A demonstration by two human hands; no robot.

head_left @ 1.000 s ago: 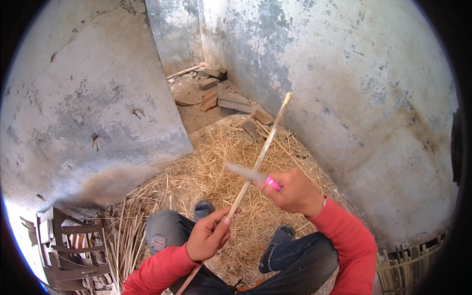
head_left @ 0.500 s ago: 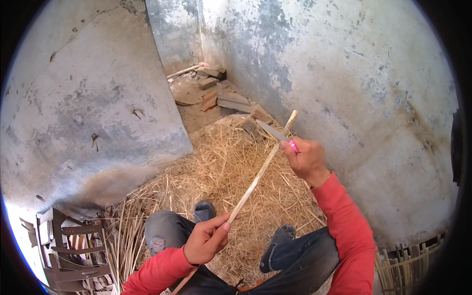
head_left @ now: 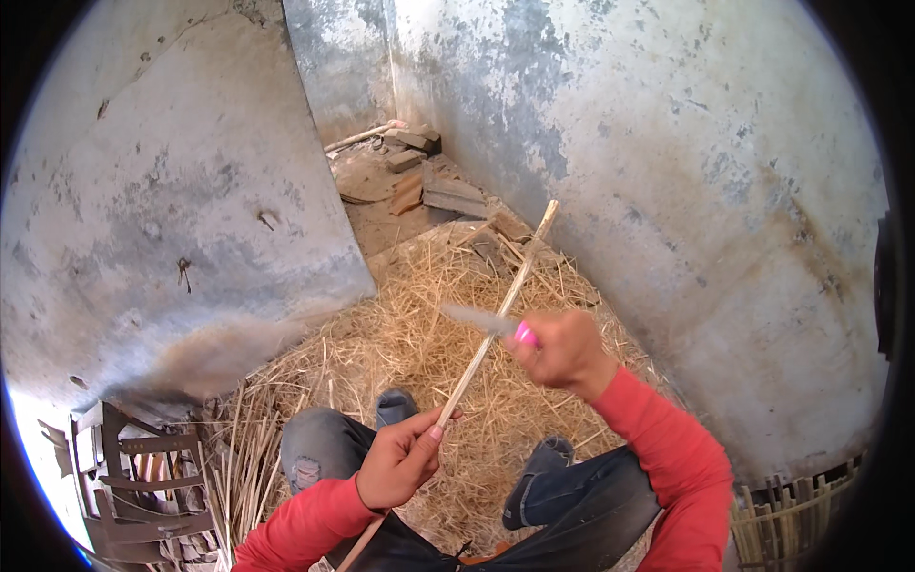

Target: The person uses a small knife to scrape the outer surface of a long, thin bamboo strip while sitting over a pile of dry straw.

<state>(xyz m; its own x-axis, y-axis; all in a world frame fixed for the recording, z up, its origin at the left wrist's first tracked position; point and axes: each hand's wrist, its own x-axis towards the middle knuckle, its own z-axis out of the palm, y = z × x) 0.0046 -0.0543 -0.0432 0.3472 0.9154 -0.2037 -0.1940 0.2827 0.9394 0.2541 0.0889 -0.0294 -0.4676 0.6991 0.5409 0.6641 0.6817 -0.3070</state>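
Observation:
A long, pale wooden stick (head_left: 488, 336) runs slantwise from my lap up toward the far right. My left hand (head_left: 400, 462) is closed round its lower part, thumb laid along the top. In my right hand (head_left: 566, 353) is a knife (head_left: 477, 317) with a pink handle, its blade blurred by motion. The blade points left and crosses the stick about midway along, seemingly against it; exact contact cannot be made out. Below the stick, pale shavings (head_left: 410, 324) cover the floor between my feet and the walls.
Weathered walls rise at left (head_left: 191, 210) and right (head_left: 705, 191). Bricks (head_left: 410, 143) and a broken slab (head_left: 453, 195) lie in the far corner. Several thin sticks (head_left: 238, 448) lean near a dark chair-like frame (head_left: 152, 477) at left. Slatted pieces (head_left: 786, 520) stand at lower right.
My right hand has drawn the knife down along the stick toward me and to the left. The stick's far end has swung slightly left; my left hand has barely moved.

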